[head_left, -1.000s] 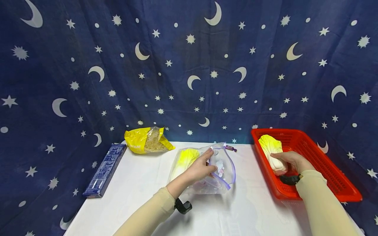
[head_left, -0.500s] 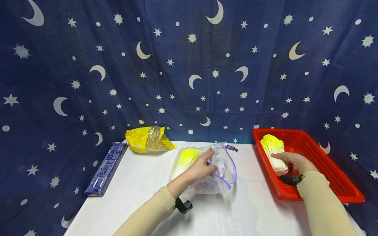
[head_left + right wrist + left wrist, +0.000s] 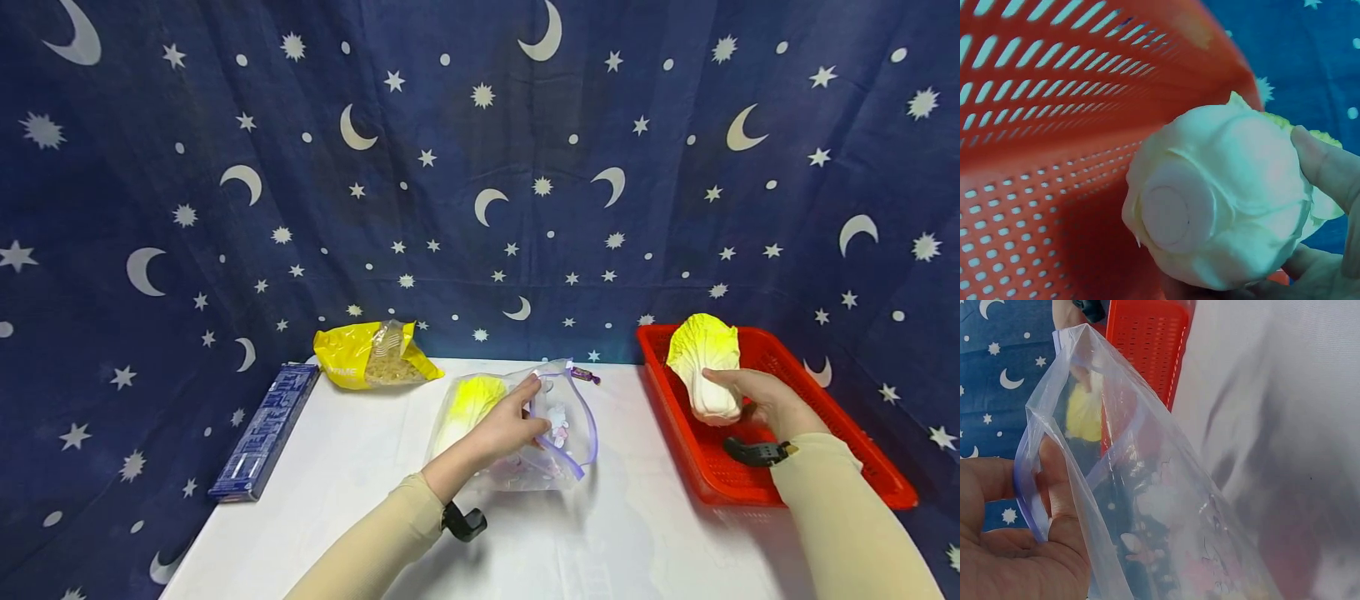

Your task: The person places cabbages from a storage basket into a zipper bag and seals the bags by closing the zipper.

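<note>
Item: my left hand [image 3: 504, 427] pinches zip bag [image 3: 558, 421] mouth agape for loading; right hand [image 3: 757, 403], 3 o'clock, clasps cabbage [image 3: 705, 360] above red basket [image 3: 832, 450].

In the head view, the right hand [image 3: 753, 404] covers the base of the held cabbage [image 3: 705, 367]. The left hand [image 3: 506, 429] hides part of the clear bag [image 3: 558, 417]; the bagged cabbage [image 3: 472, 404] shows only hazily through the plastic. Print on the blue box [image 3: 262, 429] at the table's left edge and on the yellow packet [image 3: 371, 357] is too small to read. The left wrist view cuts off the bag's lower part; the table there is blurred.
</note>
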The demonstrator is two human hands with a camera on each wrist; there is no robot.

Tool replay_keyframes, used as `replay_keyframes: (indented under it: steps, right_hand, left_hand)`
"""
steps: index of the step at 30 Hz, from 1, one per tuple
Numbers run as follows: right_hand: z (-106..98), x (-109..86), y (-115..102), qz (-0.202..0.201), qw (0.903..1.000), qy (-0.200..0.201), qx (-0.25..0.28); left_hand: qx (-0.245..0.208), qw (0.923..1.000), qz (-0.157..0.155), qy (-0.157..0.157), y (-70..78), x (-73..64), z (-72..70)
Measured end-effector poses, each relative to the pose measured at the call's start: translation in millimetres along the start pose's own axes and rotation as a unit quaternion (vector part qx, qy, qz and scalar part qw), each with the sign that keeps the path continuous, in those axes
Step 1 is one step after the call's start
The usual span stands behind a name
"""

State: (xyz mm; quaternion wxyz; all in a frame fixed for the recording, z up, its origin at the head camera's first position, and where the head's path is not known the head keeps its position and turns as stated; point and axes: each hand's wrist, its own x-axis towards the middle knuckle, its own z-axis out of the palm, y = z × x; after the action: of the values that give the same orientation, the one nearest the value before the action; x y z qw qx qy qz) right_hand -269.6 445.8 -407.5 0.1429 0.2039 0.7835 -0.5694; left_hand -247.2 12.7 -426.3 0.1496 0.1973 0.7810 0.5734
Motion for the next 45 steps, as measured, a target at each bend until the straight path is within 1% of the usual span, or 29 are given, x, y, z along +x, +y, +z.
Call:
replay_keyframes:
  steps: [3,6,8,10,12,15,20,23,24,29,32,37,43,45]
  right_hand:
    - [-2.4,-2.9,-4.1,-0.03,0.998,-0.032,0.045]
    - [-3.1,-8.0,-10.2,-0.054,0.9931,-0.05,0.091]
    - [-2.5,-12.4,-14.6,-0.061,0.991,-0.049,0.109]
    - [-1.3,-16.9,-19.1,-0.067,0.9909,-0.043,0.109]
    - [1.3,-21.2,-23.4,-0.078,0.9909,-0.04,0.102]
    - [7.2,-27.5,-29.8,-0.107,0.9908,-0.039,0.073]
    - [21.9,-38.2,-39.8,-0.151,0.9863,-0.045,0.051]
    - [33.2,-45.3,-45.8,-0.163,0.9849,-0.04,0.042]
    - [37.2,-47.3,-47.3,-0.17,0.9842,-0.038,0.03]
    - [55.1,-58.3,-53.1,-0.195,0.9802,-0.028,0.017]
    - [64.3,-62.9,-54.2,-0.21,0.9775,-0.015,-0.01]
    - [77.8,-69.1,-54.2,-0.224,0.9734,0.007,-0.047]
    - [94.4,-78.9,-53.6,-0.248,0.9648,0.029,-0.083]
    - [99.8,-81.3,-52.6,-0.25,0.9642,0.03,-0.085]
  left_hand:
    - [0.002,1.0,-0.003,0.001,0.6,-0.7,0.1]
    - [0.006,1.0,-0.004,0.001,1.6,-1.5,-0.1]
    - [0.004,1.0,-0.003,0.001,2.2,-1.5,-0.2]
    - [0.003,1.0,-0.005,0.0,2.8,-1.4,-0.4]
    - [-0.003,1.0,-0.006,-0.001,3.0,-1.0,-0.6]
    - [-0.007,1.0,-0.007,-0.001,3.4,-0.5,-1.1]
    - [0.0,1.0,-0.002,-0.003,4.0,0.5,-2.2]
    - [0.001,1.0,-0.002,-0.002,4.1,1.0,-2.0]
    - [-0.001,1.0,-0.003,0.0,3.9,1.2,-1.8]
    - [-0.023,0.9997,0.001,0.011,2.5,3.0,0.2]
    - [-0.035,0.9992,0.007,0.017,2.1,4.6,1.6]
    - [-0.051,0.9983,0.014,0.024,2.9,5.6,2.3]
    - [-0.047,0.998,0.019,0.037,4.2,6.0,2.1]
    - [-0.047,0.9979,0.02,0.041,4.2,6.4,2.4]
